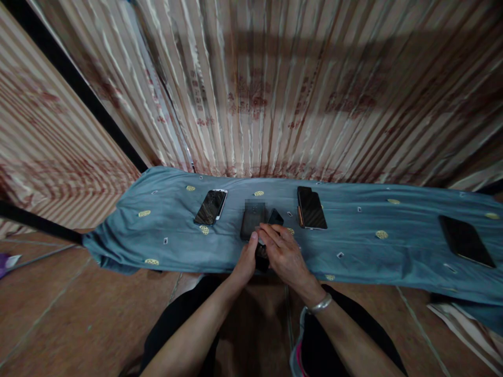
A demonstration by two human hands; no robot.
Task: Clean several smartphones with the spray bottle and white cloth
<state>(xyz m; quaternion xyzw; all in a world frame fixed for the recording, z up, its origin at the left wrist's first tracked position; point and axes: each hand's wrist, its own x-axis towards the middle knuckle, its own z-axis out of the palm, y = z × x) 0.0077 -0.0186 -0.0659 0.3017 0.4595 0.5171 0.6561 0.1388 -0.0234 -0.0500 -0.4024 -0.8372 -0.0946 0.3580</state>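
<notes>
My left hand [245,258] and my right hand [283,254] meet at the near edge of a cloth-covered bench. Between them is a glossy dark phone [262,257], partly hidden, with my left thumb and fingers closed along its side. The fingers of my right hand are bent together over its top end, by the left thumb tip. Something small and pale shows at the fingertips, too small to name. Just beyond lies a dark grey phone [251,222]. Another dark phone [275,215] pokes out from behind my right fingers.
Left on the blue-grey cloth [173,209] lie a dark phone [210,208] and a white-edged one [222,203] under it. Overlapping phones [314,208] lie right of centre, a dark tablet-like device [467,240] far right. Striped curtains [251,89] hang behind; a black pole [78,78] slants at left.
</notes>
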